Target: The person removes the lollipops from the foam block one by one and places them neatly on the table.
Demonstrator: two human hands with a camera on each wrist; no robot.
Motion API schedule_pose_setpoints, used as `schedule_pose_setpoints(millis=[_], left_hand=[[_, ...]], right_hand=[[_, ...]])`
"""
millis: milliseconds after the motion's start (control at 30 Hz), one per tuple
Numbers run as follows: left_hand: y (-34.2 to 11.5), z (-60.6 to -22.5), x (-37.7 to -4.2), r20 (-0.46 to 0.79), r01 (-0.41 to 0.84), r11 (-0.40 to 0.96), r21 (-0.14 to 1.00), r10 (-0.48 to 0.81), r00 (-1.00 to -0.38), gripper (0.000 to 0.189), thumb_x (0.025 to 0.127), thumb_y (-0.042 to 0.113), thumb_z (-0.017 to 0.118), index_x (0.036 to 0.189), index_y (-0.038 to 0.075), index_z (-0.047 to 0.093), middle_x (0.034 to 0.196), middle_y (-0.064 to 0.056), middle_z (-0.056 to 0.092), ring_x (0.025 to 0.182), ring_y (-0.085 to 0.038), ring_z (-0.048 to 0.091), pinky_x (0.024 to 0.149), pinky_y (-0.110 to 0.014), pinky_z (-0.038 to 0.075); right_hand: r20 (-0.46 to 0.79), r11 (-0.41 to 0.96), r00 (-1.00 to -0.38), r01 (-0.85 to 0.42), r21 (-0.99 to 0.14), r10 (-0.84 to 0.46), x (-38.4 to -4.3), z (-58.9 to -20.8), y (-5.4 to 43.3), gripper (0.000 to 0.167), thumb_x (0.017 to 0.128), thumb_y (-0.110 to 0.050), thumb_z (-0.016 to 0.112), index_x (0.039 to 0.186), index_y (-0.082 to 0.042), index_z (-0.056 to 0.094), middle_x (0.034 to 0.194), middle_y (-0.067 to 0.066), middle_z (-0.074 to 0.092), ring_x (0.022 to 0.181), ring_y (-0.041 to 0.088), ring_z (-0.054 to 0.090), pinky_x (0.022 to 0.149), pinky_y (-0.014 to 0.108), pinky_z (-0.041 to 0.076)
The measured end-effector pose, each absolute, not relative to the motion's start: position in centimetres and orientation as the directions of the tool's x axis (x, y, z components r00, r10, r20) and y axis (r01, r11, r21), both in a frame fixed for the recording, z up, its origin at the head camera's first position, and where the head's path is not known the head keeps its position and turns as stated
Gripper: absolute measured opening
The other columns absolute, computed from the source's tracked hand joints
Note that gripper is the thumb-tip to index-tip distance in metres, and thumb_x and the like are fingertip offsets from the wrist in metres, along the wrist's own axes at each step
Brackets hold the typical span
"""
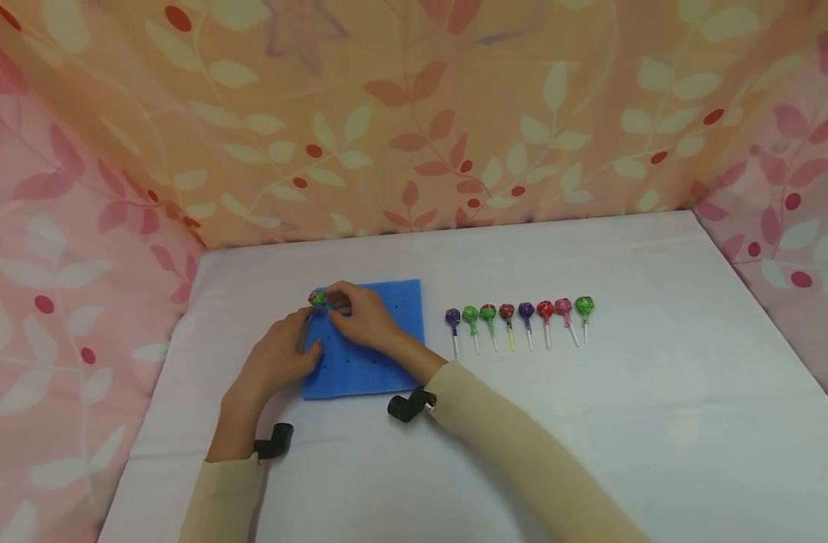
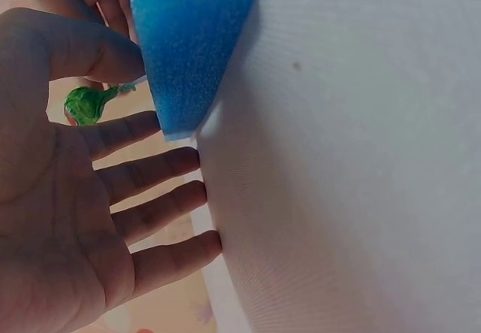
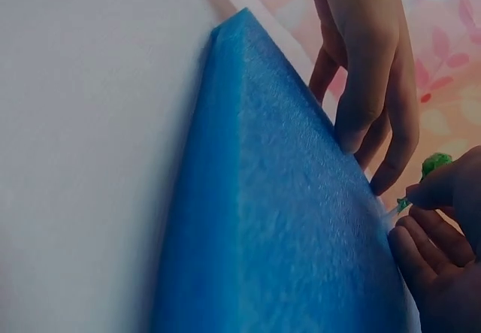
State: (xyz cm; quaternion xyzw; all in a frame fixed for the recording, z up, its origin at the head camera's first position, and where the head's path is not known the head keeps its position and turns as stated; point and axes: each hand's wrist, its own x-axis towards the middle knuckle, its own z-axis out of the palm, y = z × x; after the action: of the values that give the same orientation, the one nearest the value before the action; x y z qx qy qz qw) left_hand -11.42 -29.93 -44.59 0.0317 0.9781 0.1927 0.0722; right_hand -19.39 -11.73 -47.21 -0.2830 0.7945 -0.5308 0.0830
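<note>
A blue foam block (image 1: 360,378) with small dark holes in its top lies on the table. My left hand (image 1: 276,354) is at its left side, thumb over the top and fingers spread fairly straight; in the left wrist view the thumb and index finger touch the foam (image 2: 192,40). At the far left corner my right hand (image 1: 363,313) pinches a lollipop (image 1: 317,299) with a green and red wrapper. The stick points down at the foam in the right wrist view, the green head (image 3: 436,162) above the fingers. Whether its tip is in a hole is hard to tell.
Right of the foam, several wrapped lollipops (image 1: 507,311) lie in a row, sticks toward me, in purple, green, red and pink. A white cloth (image 1: 658,415) covers the table. Patterned curtains (image 1: 455,113) stand behind and at both sides.
</note>
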Motion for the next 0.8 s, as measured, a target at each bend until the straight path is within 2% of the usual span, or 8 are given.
schedule_pose_setpoints(millis=[467,800], left_hand=[[-29.8,-44.4,-11.4,-0.128,0.041,0.923,0.384,0.097,-0.987,0.069,0.100,0.027,0.060,0.157,-0.006,0.039,0.157,-0.032,0.050,0.144,-0.053,0.050,0.117,-0.070,0.043],[-29.8,-44.3,-11.3,-0.126,0.041,0.922,0.385,0.096,-0.987,0.069,0.100,0.026,0.060,0.158,-0.005,0.039,0.158,-0.030,0.050,0.145,-0.052,0.049,0.118,-0.069,0.042]], right_hand=[[0.233,0.287,-0.861,-0.388,-0.876,-0.451,-19.2,-47.7,-13.3,0.026,0.099,-0.003,0.069,0.125,-0.004,0.070,0.115,0.012,0.079,0.107,0.021,0.077,0.091,0.017,0.060],[0.222,0.273,-0.876,-0.360,-0.892,-0.428,-18.9,-47.6,-13.3,0.024,0.099,-0.003,0.068,0.122,-0.005,0.071,0.111,0.010,0.079,0.106,0.020,0.077,0.091,0.017,0.060]])
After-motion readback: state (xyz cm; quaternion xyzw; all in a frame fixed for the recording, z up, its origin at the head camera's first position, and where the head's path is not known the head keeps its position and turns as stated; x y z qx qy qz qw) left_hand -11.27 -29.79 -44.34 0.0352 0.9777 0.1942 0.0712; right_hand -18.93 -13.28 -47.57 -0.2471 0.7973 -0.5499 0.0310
